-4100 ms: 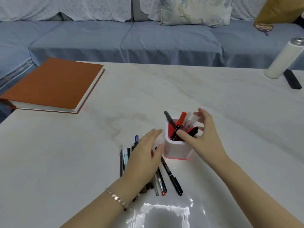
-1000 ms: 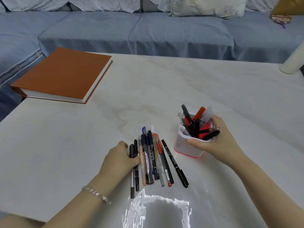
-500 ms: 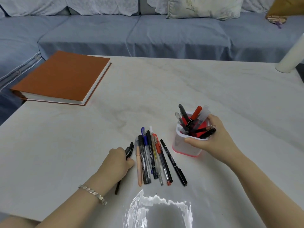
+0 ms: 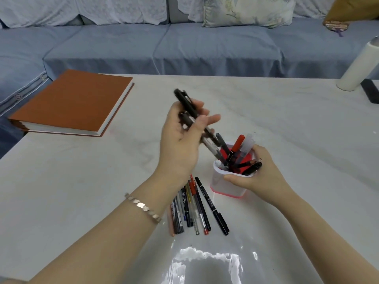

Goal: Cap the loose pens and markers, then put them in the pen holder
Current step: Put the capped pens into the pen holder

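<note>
At the far left of the white table (image 4: 61,181) lay an orange hardcover book (image 4: 71,101), flat and closed, well apart from everything else. Toward the middle, the left hand (image 4: 180,144), a metal link bracelet (image 4: 143,208) on its wrist, was raised above the table with its grip clamped on two dark pens (image 4: 192,115), thumb pressing them against the fingers; the pens slanted down to the right, their lower ends just at the rim of the pen holder (image 4: 227,183), though motion blur made it hard to tell whether they had entered it. Beneath that wrist a row of loose pens and markers (image 4: 192,210) lay side by side on the table, fanned slightly, with a black marker (image 4: 212,206) at the right edge of the row and a red-tipped pen (image 4: 198,203) beside it. Just to the right stood the pen holder, white outside with a red interior and pinkish base, upright and already holding several pens, among them a red marker (image 4: 235,149) and a clear-capped one. The right hand (image 4: 256,177) had its grip wrapped on the holder, thumb across the front wall and fingers round the far side. At the far right edge stood a white bottle (image 4: 356,66), with a flat black object (image 4: 371,93) lying next to it.
</note>
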A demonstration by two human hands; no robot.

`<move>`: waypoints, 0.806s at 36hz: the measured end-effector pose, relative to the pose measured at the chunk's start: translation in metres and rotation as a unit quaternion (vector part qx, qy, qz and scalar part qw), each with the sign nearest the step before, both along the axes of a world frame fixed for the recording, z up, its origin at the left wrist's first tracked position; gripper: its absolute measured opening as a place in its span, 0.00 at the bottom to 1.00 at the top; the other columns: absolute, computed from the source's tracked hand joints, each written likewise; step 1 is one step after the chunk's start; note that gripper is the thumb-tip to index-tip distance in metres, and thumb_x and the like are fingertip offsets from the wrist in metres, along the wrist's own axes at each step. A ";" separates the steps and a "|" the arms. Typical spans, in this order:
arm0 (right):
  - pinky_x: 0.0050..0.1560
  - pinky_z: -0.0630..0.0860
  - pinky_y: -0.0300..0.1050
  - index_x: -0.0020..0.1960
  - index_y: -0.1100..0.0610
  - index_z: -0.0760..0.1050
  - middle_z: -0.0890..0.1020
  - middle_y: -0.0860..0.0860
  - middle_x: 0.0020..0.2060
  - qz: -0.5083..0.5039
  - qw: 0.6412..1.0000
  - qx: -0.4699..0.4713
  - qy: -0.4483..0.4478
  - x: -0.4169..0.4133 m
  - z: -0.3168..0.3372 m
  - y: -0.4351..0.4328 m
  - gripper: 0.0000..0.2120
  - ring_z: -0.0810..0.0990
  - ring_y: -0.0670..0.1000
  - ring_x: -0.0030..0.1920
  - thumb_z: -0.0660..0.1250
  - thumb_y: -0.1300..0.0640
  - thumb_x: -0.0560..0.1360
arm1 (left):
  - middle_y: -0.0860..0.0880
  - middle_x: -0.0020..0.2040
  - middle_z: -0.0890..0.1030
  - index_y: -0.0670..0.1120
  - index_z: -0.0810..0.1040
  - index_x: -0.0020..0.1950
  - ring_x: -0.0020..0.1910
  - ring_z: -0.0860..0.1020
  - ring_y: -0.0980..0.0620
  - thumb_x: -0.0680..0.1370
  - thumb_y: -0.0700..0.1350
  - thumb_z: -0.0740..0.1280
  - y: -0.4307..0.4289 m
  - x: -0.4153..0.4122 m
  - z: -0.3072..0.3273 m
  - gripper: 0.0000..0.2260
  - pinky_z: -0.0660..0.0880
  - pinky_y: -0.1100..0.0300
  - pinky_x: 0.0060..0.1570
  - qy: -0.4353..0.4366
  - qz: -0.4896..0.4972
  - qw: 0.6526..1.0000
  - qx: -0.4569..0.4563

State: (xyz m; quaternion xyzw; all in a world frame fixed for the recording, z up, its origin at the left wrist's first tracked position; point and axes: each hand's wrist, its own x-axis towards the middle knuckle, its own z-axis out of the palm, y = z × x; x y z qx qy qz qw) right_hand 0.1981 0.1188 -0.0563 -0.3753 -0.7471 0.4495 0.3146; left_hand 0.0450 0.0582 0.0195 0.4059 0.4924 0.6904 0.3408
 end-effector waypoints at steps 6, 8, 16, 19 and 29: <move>0.46 0.74 0.34 0.56 0.49 0.72 0.76 0.50 0.48 -0.037 0.999 0.017 -0.023 0.002 -0.011 0.003 0.30 0.77 0.44 0.48 0.79 0.48 0.57 | 0.51 0.47 0.77 0.71 0.56 0.62 0.49 0.82 0.55 0.75 0.31 0.61 0.014 0.020 -0.034 0.35 0.78 0.57 0.54 0.163 -0.036 0.986 -0.028; 0.43 0.73 0.32 0.54 0.46 0.72 0.76 0.50 0.47 -0.028 0.999 0.017 -0.011 0.002 -0.010 0.003 0.28 0.77 0.44 0.46 0.79 0.47 0.57 | 0.54 0.49 0.76 0.71 0.54 0.65 0.53 0.79 0.59 0.75 0.32 0.62 0.016 0.020 -0.043 0.37 0.74 0.65 0.57 0.238 -0.039 0.970 -0.029; 0.42 0.70 0.30 0.43 0.37 0.67 0.72 0.47 0.41 -0.039 0.999 0.034 -0.011 0.000 -0.010 0.000 0.23 0.73 0.42 0.42 0.78 0.45 0.56 | 0.47 0.68 0.71 0.43 0.75 0.62 0.71 0.59 0.51 0.78 0.45 0.56 0.015 0.011 -0.070 0.16 0.58 0.55 0.70 0.493 -0.030 0.869 -0.021; 0.43 0.67 0.21 0.41 0.36 0.66 0.72 0.43 0.44 -0.038 0.999 0.022 -0.003 0.000 -0.004 -0.005 0.25 0.72 0.31 0.45 0.79 0.54 0.59 | 0.57 0.73 0.56 0.50 0.61 0.72 0.74 0.50 0.59 0.78 0.55 0.48 0.000 0.002 -0.071 0.23 0.48 0.60 0.73 0.463 -0.058 0.882 -0.061; 0.39 0.66 0.18 0.40 0.41 0.67 0.71 0.39 0.42 -0.025 1.000 0.004 0.007 -0.001 0.012 -0.014 0.22 0.71 0.25 0.41 0.77 0.59 0.61 | 0.44 0.65 0.66 0.46 0.60 0.71 0.65 0.66 0.45 0.74 0.52 0.65 -0.052 -0.048 -0.112 0.28 0.67 0.55 0.59 0.378 0.064 0.812 -0.440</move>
